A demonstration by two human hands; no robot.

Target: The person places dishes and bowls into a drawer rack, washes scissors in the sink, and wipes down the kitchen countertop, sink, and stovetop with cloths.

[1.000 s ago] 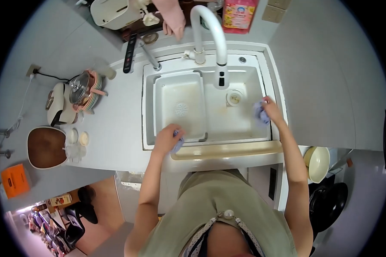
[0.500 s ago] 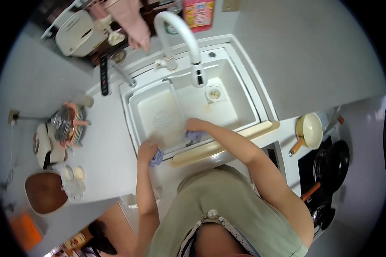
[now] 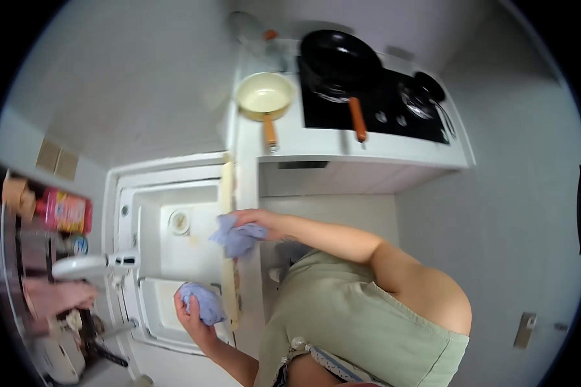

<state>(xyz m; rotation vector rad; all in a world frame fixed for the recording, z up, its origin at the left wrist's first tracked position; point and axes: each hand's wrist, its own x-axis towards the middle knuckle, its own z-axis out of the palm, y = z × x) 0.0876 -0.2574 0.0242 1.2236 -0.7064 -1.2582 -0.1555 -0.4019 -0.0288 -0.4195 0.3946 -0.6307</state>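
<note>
A crumpled lavender cloth (image 3: 203,304) is bunched in my left hand (image 3: 190,320), whose fingers curl round its edge over the near end of the white sink (image 3: 150,293). My right hand (image 3: 263,220) grips a second lavender cloth (image 3: 240,240), which hangs loosely across the cream strip (image 3: 228,193) along the sink's front edge. Both cloths are off the sink floor. The white faucet (image 3: 87,265) arches over the basin on the far side of my hands, and the drain (image 3: 179,222) shows in the basin.
A cream saucepan (image 3: 265,95) with a wooden handle stands on the counter beside the black cooktop (image 3: 387,122). A black wok (image 3: 339,58) rests on the cooktop, its orange handle over the front edge. A pink bottle (image 3: 68,211) and pink gloves (image 3: 57,297) are behind the sink.
My view has swung right toward the cooktop. Both hands have lifted from the sink's front edge with the cloths in them, and the right cloth now hangs more spread out.
</note>
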